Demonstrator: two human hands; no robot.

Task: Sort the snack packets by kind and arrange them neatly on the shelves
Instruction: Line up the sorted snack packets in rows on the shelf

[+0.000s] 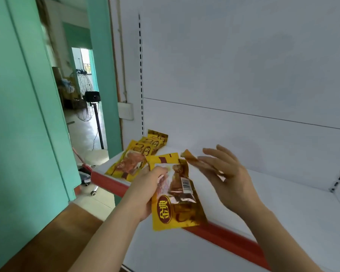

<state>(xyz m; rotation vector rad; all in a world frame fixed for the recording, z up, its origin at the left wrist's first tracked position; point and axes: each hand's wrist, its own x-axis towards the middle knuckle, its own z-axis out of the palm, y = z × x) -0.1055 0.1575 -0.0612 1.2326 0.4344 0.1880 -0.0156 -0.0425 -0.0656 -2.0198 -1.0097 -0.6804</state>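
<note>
The left hand (145, 190) grips a yellow packet (177, 195) over the shelf (283, 203) edge; its red seal reads 金典. The right hand (227, 173), fingers fairly straight, holds a blurred packet (192, 159). More packets (134, 156) lie on the shelf's left end.

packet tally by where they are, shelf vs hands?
Yellow packets lying on the shelf, overlapped at its left end: 3
Yellow packets in the left hand: 1
Yellow packets in the right hand: 1, blurred
Total: 5
</note>
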